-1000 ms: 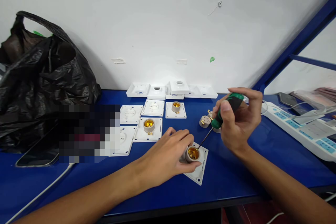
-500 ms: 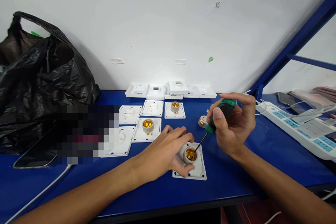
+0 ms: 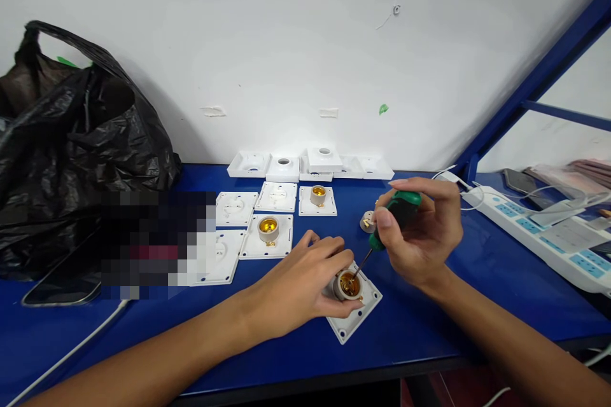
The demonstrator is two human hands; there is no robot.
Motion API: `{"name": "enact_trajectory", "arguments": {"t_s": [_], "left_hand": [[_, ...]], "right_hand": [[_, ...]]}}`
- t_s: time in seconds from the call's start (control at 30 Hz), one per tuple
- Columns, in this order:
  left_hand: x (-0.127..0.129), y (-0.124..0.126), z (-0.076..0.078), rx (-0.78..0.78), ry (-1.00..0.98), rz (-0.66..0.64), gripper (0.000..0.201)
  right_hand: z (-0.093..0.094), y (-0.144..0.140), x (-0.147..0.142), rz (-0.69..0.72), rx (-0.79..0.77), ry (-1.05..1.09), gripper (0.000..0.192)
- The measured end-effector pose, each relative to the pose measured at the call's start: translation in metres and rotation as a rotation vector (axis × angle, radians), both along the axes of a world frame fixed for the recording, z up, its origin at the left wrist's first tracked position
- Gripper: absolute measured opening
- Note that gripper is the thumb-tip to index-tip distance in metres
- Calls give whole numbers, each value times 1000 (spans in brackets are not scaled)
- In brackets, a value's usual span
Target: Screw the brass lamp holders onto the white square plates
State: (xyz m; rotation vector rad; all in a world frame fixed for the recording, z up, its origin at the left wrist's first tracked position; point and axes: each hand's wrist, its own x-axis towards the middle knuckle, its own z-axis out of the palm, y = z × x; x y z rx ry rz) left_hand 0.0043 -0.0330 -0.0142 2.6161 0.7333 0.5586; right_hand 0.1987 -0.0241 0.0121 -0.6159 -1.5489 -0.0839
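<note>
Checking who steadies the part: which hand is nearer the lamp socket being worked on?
Left. The left hand grips the lamp socket; the right hand is up and to its right, holding the screwdriver.

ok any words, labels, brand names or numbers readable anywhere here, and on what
None can be read.
Power strip: pale blue patches, no legible print.
Screwdriver in the right hand: green and black handle, no visible brand.
Lamp holder under the left hand, and white plates: any moulded marks too small.
Pixelated patch: unreadable.
</note>
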Motion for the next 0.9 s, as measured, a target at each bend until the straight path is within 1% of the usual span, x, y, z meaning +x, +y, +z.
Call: {"name": "enact_trajectory", "arguments": {"t_s": [0.13,0.23,0.3,0.47,0.73,0.9], "left_hand": [[0,0,-2,-8,13,-1,40],[0,1,-2,-49,13,-20,36],[0,1,-3,-61,10,-27,38],[0,1,-2,-68,21,-32,44],[0,1,-1,-80,18,-28,41],[0,2,-2,-72,16,-29,38]], "right_hand": [[-6,0,1,42,-45,-55,40],[-9,1,2,56,-64,-79,40],[-10,0,1,58,-69,-88,40],[-9,-2,0,66,-47,-86,41],[-10,-2,1,68,-45,-97,43],[-10,-2,3,35,-20,-117,44]]}}
